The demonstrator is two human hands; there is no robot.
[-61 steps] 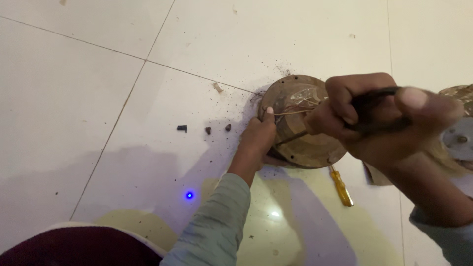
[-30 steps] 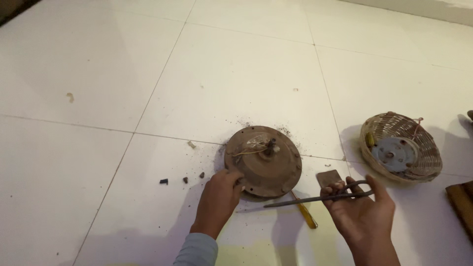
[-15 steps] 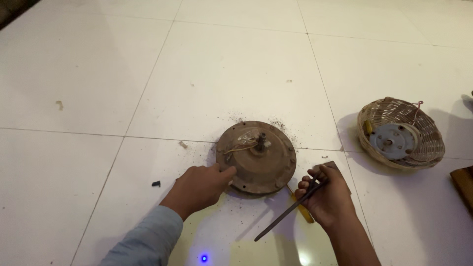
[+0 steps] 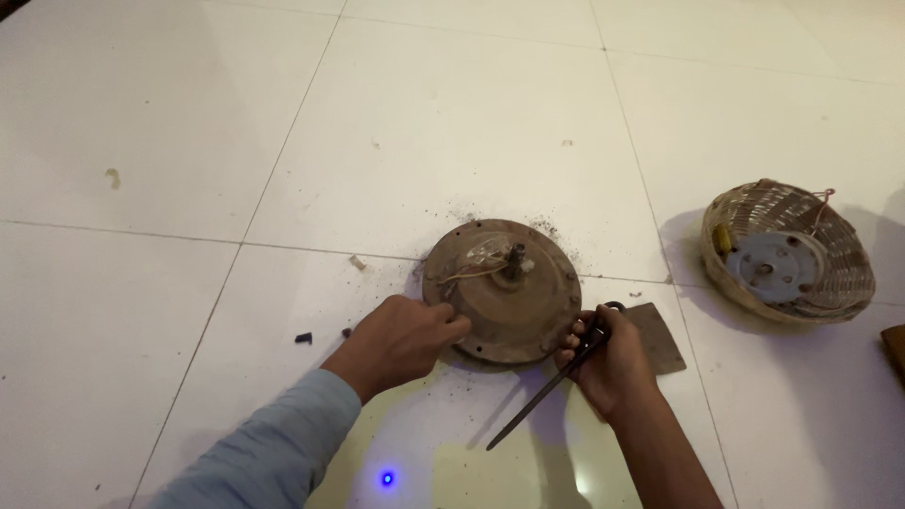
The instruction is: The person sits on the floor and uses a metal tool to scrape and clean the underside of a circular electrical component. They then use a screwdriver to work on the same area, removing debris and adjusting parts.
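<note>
A round, rusty brown motor housing (image 4: 504, 292) lies flat on the white tiled floor, with a short shaft and thin wires at its centre. My left hand (image 4: 401, 339) rests on its left rim, fingers curled against the edge. My right hand (image 4: 608, 363) is at the right rim, shut on a long dark metal tool (image 4: 542, 396) whose shaft slants down to the left across the floor. The tool's upper end sits by the housing's edge.
A woven basket (image 4: 787, 254) holding a round grey metal part stands to the right. A flat brown square piece (image 4: 660, 339) lies by my right hand. Small dark bits (image 4: 304, 336) and grit lie left of the housing. A blue light spot (image 4: 385, 479) shows on the floor.
The view has pulled back and steadied. My right hand moved from holding the tool level in the air to the housing's right rim, tool slanting down. My left hand stayed on the left rim.
</note>
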